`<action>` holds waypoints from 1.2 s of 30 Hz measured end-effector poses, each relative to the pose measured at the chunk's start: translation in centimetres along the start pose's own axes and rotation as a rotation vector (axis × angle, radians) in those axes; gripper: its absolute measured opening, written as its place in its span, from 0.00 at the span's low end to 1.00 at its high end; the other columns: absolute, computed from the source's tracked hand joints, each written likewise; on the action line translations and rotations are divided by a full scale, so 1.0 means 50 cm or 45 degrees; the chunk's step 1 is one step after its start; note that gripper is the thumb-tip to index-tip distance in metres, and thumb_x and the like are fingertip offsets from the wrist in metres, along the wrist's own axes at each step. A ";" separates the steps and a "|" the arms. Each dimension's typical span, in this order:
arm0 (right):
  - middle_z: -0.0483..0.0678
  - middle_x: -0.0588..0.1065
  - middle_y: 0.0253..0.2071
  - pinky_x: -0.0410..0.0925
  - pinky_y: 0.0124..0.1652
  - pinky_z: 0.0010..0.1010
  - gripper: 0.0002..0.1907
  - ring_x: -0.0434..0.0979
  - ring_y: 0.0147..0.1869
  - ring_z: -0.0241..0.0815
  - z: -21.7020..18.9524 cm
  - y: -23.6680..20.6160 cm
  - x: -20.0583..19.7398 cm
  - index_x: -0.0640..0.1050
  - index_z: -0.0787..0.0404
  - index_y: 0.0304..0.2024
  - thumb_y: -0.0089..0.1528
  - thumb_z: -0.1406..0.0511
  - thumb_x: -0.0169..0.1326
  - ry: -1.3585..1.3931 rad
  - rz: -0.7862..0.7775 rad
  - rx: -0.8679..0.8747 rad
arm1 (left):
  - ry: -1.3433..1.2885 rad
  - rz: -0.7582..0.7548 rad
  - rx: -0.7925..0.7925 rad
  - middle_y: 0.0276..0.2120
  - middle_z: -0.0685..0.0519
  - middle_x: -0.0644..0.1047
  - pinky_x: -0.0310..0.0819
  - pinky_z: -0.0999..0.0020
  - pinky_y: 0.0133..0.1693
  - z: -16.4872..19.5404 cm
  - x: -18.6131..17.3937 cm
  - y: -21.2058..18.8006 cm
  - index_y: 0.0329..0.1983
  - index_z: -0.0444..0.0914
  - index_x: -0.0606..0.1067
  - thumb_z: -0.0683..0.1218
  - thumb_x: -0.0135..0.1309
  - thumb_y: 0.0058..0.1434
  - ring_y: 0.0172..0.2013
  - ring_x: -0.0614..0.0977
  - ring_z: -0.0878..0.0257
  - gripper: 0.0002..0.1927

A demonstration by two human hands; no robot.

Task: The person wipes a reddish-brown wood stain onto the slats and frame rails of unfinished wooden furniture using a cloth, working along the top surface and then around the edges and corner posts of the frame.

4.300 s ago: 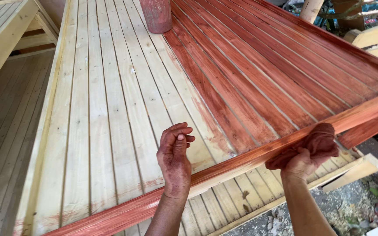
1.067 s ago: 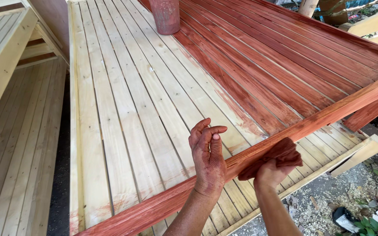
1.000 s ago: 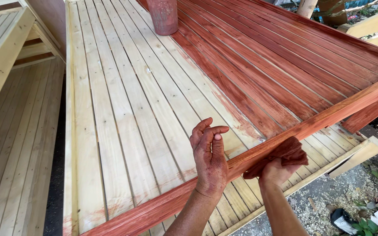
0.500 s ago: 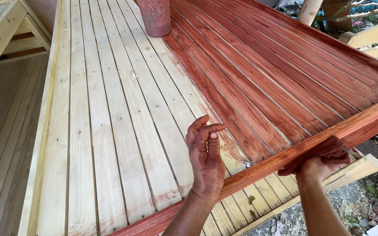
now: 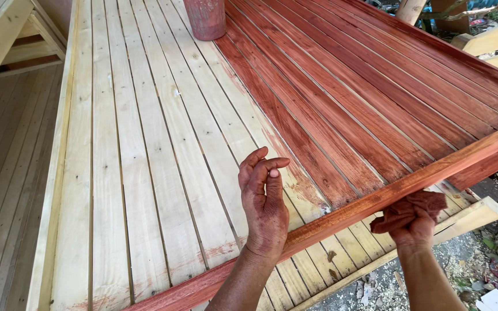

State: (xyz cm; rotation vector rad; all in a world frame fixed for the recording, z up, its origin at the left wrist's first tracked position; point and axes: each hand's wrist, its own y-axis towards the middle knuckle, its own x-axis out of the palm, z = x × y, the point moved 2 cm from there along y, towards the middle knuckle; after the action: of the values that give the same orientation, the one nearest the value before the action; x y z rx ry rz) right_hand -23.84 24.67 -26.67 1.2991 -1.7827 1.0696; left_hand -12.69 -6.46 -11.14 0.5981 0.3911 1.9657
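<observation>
Outdoors in daylight, a large slatted wooden panel [image 5: 145, 173] is filling most of the view, lying flat and sloping away from the camera. Its left half is showing pale bare wood, while its right half [image 5: 376, 98] is wearing a deep reddish-brown stain, with a ragged border running between the two down the middle. At the far end, a stain-smeared reddish container [image 5: 206, 18] is standing on the slats, right at that border. Along the near edge, a stained rail [image 5: 376, 198] is running diagonally from lower left to upper right.

The person's left hand [image 5: 265, 207] is resting on the panel just behind the rail, fingers curled loosely inward, thumb up, holding nothing. The right hand [image 5: 413, 222] is sitting below the rail on its outer side, closed around a crumpled reddish-brown rag [image 5: 407, 206], which is pressing against the rail's underside. Both hands are looking tinted with stain.

Beneath the panel's near edge, more pale slats [image 5: 341, 253] are showing. To the left, other unstained wooden frames [image 5: 1, 34] are lying. At the lower right, gravelly ground with litter [image 5: 491, 270] is visible.
</observation>
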 end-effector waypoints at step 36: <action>0.55 0.76 0.57 0.72 0.50 0.63 0.21 0.77 0.56 0.60 0.241 -0.195 -0.027 0.73 0.55 0.61 0.70 0.57 0.40 -0.157 -0.114 0.347 | 0.023 0.056 0.035 0.61 0.47 0.69 0.60 0.64 0.64 0.047 -0.108 -0.064 0.45 0.35 0.78 0.39 0.45 0.75 0.64 0.67 0.61 0.10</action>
State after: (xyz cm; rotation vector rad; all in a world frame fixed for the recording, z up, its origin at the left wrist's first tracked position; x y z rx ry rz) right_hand -14.77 12.78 -30.90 1.6241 -1.6910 1.2379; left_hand -7.01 -9.85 -12.15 0.6114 0.4201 2.0115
